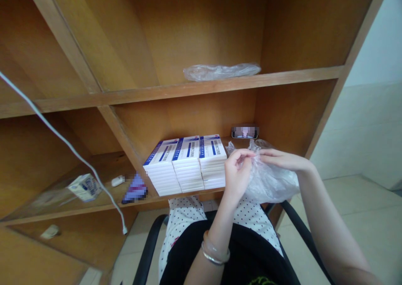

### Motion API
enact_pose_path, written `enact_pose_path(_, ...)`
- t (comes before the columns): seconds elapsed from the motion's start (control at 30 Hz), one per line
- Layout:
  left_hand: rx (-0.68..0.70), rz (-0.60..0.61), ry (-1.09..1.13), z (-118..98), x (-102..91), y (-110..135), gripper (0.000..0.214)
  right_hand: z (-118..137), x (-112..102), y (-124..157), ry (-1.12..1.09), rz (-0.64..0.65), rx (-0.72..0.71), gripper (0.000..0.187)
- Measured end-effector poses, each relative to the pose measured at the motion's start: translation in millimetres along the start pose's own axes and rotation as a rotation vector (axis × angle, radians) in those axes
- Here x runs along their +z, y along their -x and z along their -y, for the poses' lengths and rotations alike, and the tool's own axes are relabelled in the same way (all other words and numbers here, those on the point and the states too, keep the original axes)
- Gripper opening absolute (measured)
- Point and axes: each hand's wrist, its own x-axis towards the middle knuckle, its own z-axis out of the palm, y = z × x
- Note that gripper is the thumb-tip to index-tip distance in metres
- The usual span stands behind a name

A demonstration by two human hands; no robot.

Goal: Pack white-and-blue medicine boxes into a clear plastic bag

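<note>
A clear, crinkled plastic bag point(270, 186) hangs over the shelf edge at the right, puffed out below and gathered at its top. My left hand point(238, 174) is closed, with thumb and forefinger pinching the gathered top. From the other side my right hand point(281, 158) grips the same spot, its fingers fairly straight and the thumb hidden. I cannot make out any contents in the bag. Just left of my left hand stand three stacks of flat white-and-blue boxes point(186, 165), side by side on the lower shelf.
A phone point(245, 132) leans at the back of the shelf. Another clear plastic bag point(221, 72) lies on the shelf above. In the left compartment are a carton point(84, 187), a small white object point(117, 180) and a purple packet point(135, 188). A white cable point(69, 144) dangles in front.
</note>
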Motion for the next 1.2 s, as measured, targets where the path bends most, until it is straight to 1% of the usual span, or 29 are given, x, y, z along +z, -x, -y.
enact_pose_path(0.03, 0.013, -0.009, 0.013, -2.2, 0.1, 0.0, 0.017, -1.3, -0.1, 0.4, -0.005, -0.032, 0.005, 0.051)
enact_pose_path(0.1, 0.043, -0.029, 0.039, -5.3, 0.4, 0.3, 0.017, -5.4, 0.2, -0.3, -0.024, -0.046, -0.017, 0.055)
enact_pose_path(0.17, 0.071, -0.04, 0.055, -7.0, 0.7, 0.6, 0.018, -9.5, 1.3, -2.8, -0.062, -0.016, -0.094, 0.061)
enact_pose_path(0.23, 0.076, -0.034, 0.064, -8.2, 0.8, 1.0, 0.018, -11.5, 2.8, -6.1, -0.11, 0.018, -0.2, 0.068)
enact_pose_path(0.3, 0.061, -0.017, 0.079, -9.1, 0.3, 1.2, 0.017, -10.4, 4.2, -9.2, -0.152, 0.048, -0.273, 0.069)
enact_pose_path(0.33, 0.053, -0.01, 0.087, -9.6, -0.2, 1.3, 0.016, -8.8, 4.7, -10.3, -0.172, 0.071, -0.287, 0.064)
enact_pose_path(0.4, 0.046, -0.007, 0.094, -10.7, -1.7, 1.2, 0.016, -4.9, 5.1, -11.2, -0.21, 0.1, -0.282, 0.046)
enact_pose_path(0.43, 0.049, -0.019, 0.087, -11.3, -2.8, 1.1, 0.016, -3.1, 4.9, -10.7, -0.229, 0.093, -0.272, 0.037)
enact_pose_path(0.5, 0.064, -0.069, 0.044, -12.1, -5.7, 0.8, 0.017, -0.6, 3.5, -8.1, -0.275, 0.031, -0.249, 0.024)
enact_pose_path(0.6, 0.113, -0.182, -0.076, -12.6, -12.4, 0.0, 0.019, -0.9, 0.0, -1.2, -0.369, -0.088, -0.227, 0.019)
enact_pose_path(0.67, 0.163, -0.217, -0.185, -13.1, -17.9, -0.7, 0.022, -3.2, -2.7, 3.8, -0.437, -0.128, -0.235, 0.021)
enact_pose_path(0.7, 0.187, -0.196, -0.255, -14.0, -20.6, -1.0, 0.023, -4.5, -3.9, 6.2, -0.465, -0.133, -0.235, 0.023)
enact_pose_path(0.8, 0.258, -0.051, -0.489, -20.4, -25.9, -0.7, 0.028, -6.0, -6.5, 12.3, -0.492, -0.112, -0.205, 0.026)
enact_pose_path(0.87, 0.29, 0.038, -0.543, -27.3, -25.4, 1.0, 0.029, -3.3, -6.7, 15.5, -0.458, -0.083, -0.191, 0.027)
enact_pose_path(0.9, 0.281, 0.085, -0.515, -30.7, -24.0, 2.3, 0.028, -1.1, -6.3, 16.8, -0.44, -0.067, -0.193, 0.026)
enact_pose_path(0.93, 0.242, 0.147, -0.456, -33.6, -22.1, 3.7, 0.028, 1.5, -5.5, 17.8, -0.43, -0.046, -0.2, 0.025)
enact_pose_path(0.97, 0.174, 0.221, -0.381, -35.5, -20.1, 5.1, 0.031, 4.1, -4.5, 18.7, -0.432, -0.026, -0.211, 0.024)
enact_pose_path(1.03, -0.012, 0.356, -0.24, -35.9, -17.1, 7.4, 0.045, 8.1, -1.9, 19.9, -0.475, 0.006, -0.228, 0.023)
enact_pose_path(1.07, -0.107, 0.405, -0.189, -34.3, -16.7, 7.9, 0.05, 9.4, -0.4, 20.4, -0.512, 0.012, -0.234, 0.021)
enact_pose_path(1.1, -0.195, 0.442, -0.15, -32.0, -17.2, 7.9, 0.049, 10.4, 1.2, 21.0, -0.557, 0.004, -0.241, 0.019)
enact_pose_path(1.13, -0.275, 0.47, -0.115, -29.3, -18.6, 7.5, 0.041, 11.3, 2.9, 21.7, -0.607, -0.017, -0.253, 0.018)
enact_pose_path(1.2, -0.415, 0.499, -0.03, -24.0, -23.6, 5.8, 0.019, 13.6, 6.3, 23.1, -0.722, -0.094, -0.294, 0.017)
